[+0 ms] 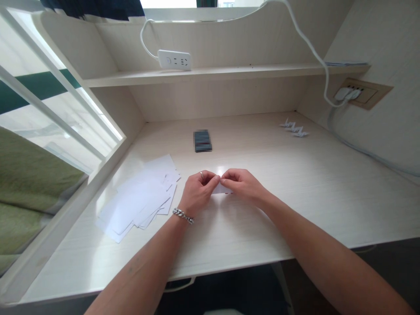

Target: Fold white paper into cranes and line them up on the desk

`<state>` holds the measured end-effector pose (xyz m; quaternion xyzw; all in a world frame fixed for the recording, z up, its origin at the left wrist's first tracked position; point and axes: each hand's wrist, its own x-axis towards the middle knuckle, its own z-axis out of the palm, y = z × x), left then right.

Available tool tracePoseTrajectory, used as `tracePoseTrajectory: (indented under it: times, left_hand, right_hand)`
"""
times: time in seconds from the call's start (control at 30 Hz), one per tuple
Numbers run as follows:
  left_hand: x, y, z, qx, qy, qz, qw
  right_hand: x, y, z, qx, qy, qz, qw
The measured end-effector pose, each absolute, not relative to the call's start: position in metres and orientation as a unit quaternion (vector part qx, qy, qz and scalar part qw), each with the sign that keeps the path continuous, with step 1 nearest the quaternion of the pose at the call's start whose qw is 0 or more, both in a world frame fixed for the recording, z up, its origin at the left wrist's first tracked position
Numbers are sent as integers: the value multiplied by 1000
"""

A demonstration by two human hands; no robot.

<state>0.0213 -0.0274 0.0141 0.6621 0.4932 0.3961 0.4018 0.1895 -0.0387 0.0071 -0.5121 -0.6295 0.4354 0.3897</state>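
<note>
A small piece of white paper (220, 189) is pinched between both hands above the middle of the desk. My left hand (201, 188), with a ring and a silver bracelet, is closed on its left side. Closed on the right side, my right hand (243, 183) has its fingertips almost touching those of the left. The fingers hide the paper's upper part. To the left lies a spread pile of white sheets (141, 192). Several small folded white paper cranes (294, 128) stand at the back right of the desk.
A dark, blurred rectangular object (202, 141) lies behind the hands. On the shelf (223, 72) rests a white power strip (174, 60). White plugs and a cable run from the wall socket (370, 94) at right. The desk's front edge (236, 268) crosses below the forearms.
</note>
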Motion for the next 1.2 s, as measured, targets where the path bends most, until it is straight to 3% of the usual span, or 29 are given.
tracePoseTrajectory:
  times: [0.37,0.73,0.93,1.07,1.2]
  left_hand:
    - [22,-26,13,654,486,385,433]
    - [10,-14,7,563,501,466,464]
    - [5,-12,9,511,492,518,477]
    - [9,-16,9,550,484,499,462]
    - [10,-17,9,567,453,458,513]
  right_hand:
    - [189,-38,7,-519,-600,458,400]
    - [192,-41,16,-463,-544,559,421]
    - [200,-41,23,-484,-531,543,436]
    - [197,-39,19,-492,-559,500,443]
    - [196,-38,14,-485,-585,468,451]
